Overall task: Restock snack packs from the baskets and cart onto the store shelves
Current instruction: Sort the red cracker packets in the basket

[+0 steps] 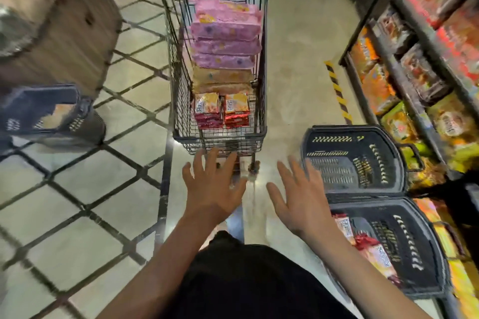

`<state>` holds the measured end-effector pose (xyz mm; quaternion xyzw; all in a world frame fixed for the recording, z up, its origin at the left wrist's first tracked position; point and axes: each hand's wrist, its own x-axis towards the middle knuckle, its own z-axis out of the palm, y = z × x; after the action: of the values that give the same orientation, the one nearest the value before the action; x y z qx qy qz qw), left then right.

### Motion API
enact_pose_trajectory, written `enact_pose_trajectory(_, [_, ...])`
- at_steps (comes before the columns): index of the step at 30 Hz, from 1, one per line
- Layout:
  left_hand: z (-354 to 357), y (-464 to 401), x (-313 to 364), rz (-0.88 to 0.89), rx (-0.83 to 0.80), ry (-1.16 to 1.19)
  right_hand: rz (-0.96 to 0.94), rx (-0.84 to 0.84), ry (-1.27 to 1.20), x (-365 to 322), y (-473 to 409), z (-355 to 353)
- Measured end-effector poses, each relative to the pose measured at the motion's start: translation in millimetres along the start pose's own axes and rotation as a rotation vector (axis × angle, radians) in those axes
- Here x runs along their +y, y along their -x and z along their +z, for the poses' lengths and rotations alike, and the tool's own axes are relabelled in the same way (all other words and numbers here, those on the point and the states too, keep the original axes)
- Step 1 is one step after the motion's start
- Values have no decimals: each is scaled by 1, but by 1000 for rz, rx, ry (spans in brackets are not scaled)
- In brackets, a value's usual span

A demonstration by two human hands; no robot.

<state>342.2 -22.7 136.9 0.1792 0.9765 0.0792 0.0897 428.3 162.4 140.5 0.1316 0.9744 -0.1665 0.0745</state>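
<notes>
A wire shopping cart (261,101) stands ahead of me in the aisle. It holds stacked pink snack packs (225,28), tan packs beneath them, and red-orange packs (221,111) at its near end. My left hand (212,189) is stretched out with spread fingers just below the cart's near rim and holds nothing. My right hand (300,199) is also spread and empty, beside a dark plastic basket (355,160) with nothing visible inside. A second dark basket (404,248) nearer me holds a few red snack packs (370,248).
Store shelves (414,65) full of snack packs run along the right side. A wooden counter (67,28) stands at the left, with another dark basket (51,114) on the floor by it. Yellow-black floor tape (337,88) lies near the shelf base.
</notes>
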Motion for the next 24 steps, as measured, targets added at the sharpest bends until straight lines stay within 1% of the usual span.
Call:
enact_pose_trajectory(4, [-3,-36,-65,-39,47,33,-53,-17,-13,-55,-54,12])
enact_pose_trajectory(10, [-14,-82,-127,-39,12,-20,-39,-42,-16,-109,-110,30])
enact_pose_trajectory(16, [-13,-125,-148,-52,-30,9,-43,-19,-40,-118,-145,39])
enact_pose_trajectory(24, [1,-202,-147,-75,-138,15,9,-160,14,-103,-225,48])
